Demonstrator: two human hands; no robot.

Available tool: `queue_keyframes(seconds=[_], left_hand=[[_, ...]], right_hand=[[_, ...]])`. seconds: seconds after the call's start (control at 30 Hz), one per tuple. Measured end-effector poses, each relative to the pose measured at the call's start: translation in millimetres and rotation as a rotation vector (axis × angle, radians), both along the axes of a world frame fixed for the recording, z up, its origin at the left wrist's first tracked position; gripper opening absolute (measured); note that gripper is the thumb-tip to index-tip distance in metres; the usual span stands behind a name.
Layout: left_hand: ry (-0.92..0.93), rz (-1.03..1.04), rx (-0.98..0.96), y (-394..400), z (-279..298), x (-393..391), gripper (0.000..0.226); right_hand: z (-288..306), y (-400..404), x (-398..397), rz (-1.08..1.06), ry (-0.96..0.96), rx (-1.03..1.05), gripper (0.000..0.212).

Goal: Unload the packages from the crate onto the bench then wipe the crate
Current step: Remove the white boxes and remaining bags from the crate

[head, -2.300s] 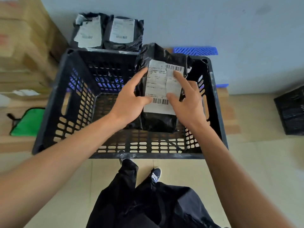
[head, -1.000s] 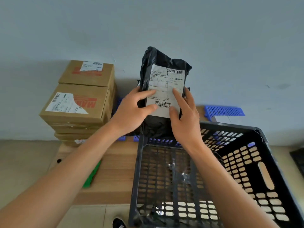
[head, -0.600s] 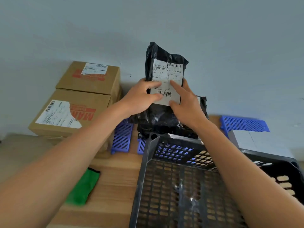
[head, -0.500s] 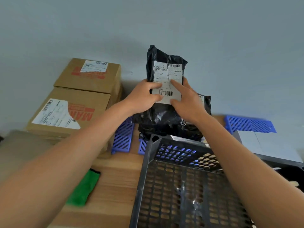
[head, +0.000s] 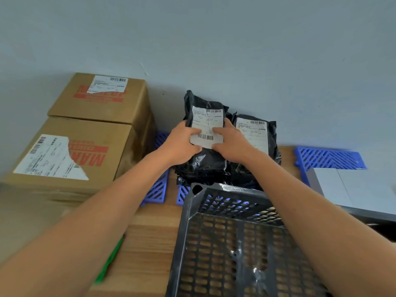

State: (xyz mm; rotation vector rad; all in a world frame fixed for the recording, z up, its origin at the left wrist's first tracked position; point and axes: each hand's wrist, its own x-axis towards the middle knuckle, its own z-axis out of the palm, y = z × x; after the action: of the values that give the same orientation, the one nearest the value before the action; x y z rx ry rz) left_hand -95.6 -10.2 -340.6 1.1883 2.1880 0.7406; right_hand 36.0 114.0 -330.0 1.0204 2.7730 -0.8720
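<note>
A black plastic package with a white label (head: 205, 116) leans against the wall behind the crate. My left hand (head: 182, 142) grips its left side and my right hand (head: 231, 143) grips its right side, thumbs on the label. It rests on a pile of black packages; another labelled black package (head: 257, 133) leans just to its right. The black perforated crate (head: 214, 243) sits on the wooden bench (head: 150, 243) below my arms, and no packages show in the visible part of its inside.
Two stacked cardboard boxes (head: 70, 146) stand at the left against the wall. Blue plastic grids (head: 327, 158) lie under and beside the packages. A green cloth (head: 109, 260) lies on the bench left of the crate. A white flat box (head: 347, 187) sits at right.
Both hands lifted the package out of the crate, carried it up to the wall, then lowered it onto the pile behind the crate.
</note>
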Motion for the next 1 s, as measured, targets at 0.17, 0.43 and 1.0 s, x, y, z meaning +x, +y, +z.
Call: queue_keyframes(seconds=[0.17,0.43,1.0], left_hand=[[0.045,-0.073,-0.068,3.4,-14.7,2.1,0.058],[0.278,-0.109,-0.229,2.5,-26.6,0.5,0.058],[0.351,-0.043,0.122,-87.6,57.4,32.2,0.046]], right_hand=[[-2.9,9.2,4.2,0.036,-0.173,0.053,0.059],[-10.3,8.0,5.4,0.008,-0.204,-0.003,0.063],[59.9,-87.2,39.1,-0.111,0.193,-0.097,0.043]])
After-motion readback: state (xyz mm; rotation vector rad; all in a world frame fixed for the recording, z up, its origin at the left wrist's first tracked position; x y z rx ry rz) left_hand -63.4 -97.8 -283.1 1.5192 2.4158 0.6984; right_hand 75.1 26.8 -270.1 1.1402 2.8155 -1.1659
